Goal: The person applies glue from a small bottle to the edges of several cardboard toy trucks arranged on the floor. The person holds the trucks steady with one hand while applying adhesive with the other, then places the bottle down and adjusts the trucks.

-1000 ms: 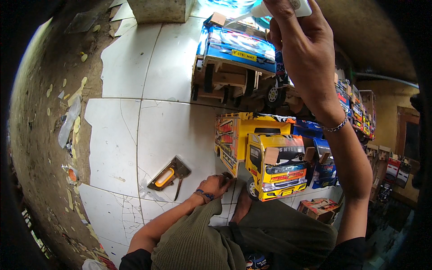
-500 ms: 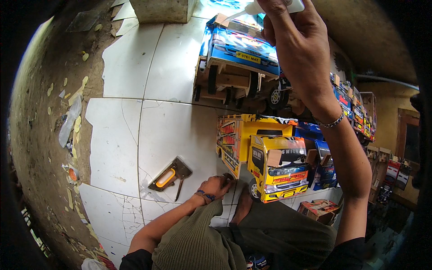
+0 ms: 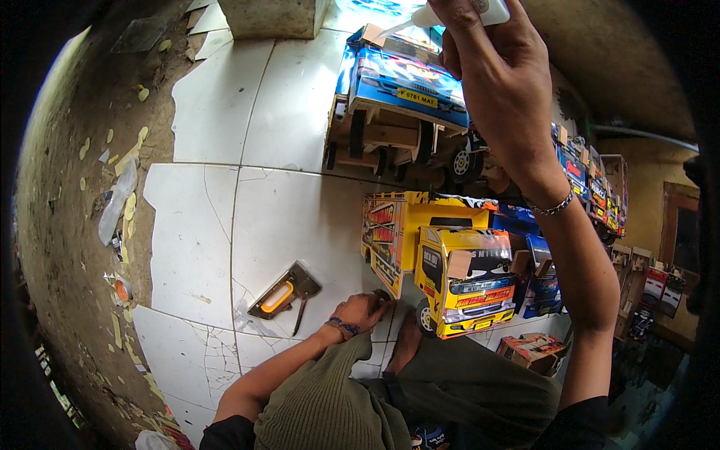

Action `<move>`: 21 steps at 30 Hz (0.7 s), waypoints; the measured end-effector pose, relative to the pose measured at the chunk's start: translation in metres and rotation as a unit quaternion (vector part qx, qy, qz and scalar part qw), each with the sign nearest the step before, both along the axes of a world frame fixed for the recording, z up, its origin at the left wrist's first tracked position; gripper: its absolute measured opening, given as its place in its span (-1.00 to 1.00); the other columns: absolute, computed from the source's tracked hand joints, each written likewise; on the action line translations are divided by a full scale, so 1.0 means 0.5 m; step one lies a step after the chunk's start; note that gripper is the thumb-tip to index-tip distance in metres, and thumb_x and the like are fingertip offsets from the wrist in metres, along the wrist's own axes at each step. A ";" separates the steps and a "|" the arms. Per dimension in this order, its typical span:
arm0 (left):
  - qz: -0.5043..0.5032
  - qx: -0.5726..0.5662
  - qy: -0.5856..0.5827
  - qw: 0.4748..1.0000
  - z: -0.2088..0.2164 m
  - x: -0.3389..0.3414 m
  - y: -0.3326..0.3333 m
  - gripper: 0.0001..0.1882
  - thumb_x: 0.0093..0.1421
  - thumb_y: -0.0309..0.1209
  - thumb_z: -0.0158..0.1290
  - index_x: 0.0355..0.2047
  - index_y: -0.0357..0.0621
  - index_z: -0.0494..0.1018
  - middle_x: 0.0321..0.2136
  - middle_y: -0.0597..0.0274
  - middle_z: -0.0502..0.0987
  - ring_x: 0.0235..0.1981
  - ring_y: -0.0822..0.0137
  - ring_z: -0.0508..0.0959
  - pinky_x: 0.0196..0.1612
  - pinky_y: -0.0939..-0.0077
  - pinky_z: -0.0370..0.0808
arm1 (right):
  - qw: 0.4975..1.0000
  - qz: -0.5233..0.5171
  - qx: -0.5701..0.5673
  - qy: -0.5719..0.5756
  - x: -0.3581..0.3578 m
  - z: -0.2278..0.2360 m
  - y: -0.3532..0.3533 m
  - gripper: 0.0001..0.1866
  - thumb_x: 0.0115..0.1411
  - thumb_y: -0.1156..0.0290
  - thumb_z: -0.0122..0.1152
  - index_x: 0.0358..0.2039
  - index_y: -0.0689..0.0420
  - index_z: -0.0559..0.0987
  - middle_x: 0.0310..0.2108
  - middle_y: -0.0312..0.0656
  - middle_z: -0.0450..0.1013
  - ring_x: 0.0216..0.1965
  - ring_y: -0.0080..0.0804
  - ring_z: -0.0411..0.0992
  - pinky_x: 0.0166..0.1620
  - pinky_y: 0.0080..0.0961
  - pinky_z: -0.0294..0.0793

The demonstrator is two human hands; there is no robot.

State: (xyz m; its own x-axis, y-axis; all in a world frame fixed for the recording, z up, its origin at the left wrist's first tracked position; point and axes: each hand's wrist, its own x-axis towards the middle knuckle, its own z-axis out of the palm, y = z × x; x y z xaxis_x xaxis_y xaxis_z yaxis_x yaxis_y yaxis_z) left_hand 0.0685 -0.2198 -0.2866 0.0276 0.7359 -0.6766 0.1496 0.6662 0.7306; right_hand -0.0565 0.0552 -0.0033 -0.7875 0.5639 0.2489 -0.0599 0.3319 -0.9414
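Observation:
High in the view, my right hand (image 3: 499,82) is wrapped round a white squeeze bottle (image 3: 495,10) with a long thin nozzle. Its tip is at a small wooden block (image 3: 373,35) on top of a blue wooden toy truck (image 3: 409,79); I cannot tell whether they touch. Below stands a yellow toy truck (image 3: 469,281) with a wooden block on its windscreen. My left hand (image 3: 356,313) is low by my knee, fingers curled at a small dark thing I cannot make out. Left of it, a staple gun (image 3: 285,289) with a yellow-orange grip lies on the tiles.
More toy trucks (image 3: 596,184) line the right side, and a blue one (image 3: 540,277) stands behind the yellow truck. A printed wooden piece (image 3: 531,351) lies near my leg. A concrete pillar (image 3: 274,19) rises at the top. Cracked white tiles (image 3: 191,240) end at littered bare ground (image 3: 67,225).
The bottle's nozzle and the blue truck appear slightly further right, with a small shift of the whole view. My left hand stays in place.

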 end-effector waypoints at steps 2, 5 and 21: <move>-0.013 0.024 -0.011 1.000 0.004 -0.005 -0.001 -0.47 0.36 0.10 -0.11 -0.27 -0.10 0.59 -0.58 0.20 0.62 -0.57 0.31 0.65 -0.38 0.38 0.57 | 1.000 -0.001 0.011 0.017 -0.012 -0.005 -0.001 -0.75 0.42 0.31 0.09 -0.03 0.20 0.45 -0.52 -0.47 0.38 -0.60 -0.82 0.18 -0.58 -0.76 0.12; -0.038 0.197 0.041 0.979 0.036 -0.039 -0.002 -0.52 0.35 0.08 -0.07 -0.20 -0.03 0.62 -0.51 0.16 0.64 -0.50 0.28 0.67 -0.32 0.35 0.59 | 0.999 0.000 0.006 0.039 -0.011 -0.012 0.007 -0.75 0.42 0.29 0.08 -0.04 0.19 0.45 -0.53 -0.46 0.38 -0.61 -0.82 0.20 -0.58 -0.76 0.14; 0.261 0.316 0.150 0.900 0.519 -0.599 0.297 -0.57 0.37 0.04 -0.01 -0.10 -0.07 0.49 -0.25 0.35 0.55 -0.31 0.52 0.53 -0.30 0.60 0.47 | 0.956 -0.248 -0.146 -0.049 0.400 0.092 0.006 -0.66 0.34 0.10 0.19 -0.15 0.13 0.48 -0.34 -0.32 0.50 -0.36 -0.68 0.46 -0.38 -0.68 0.37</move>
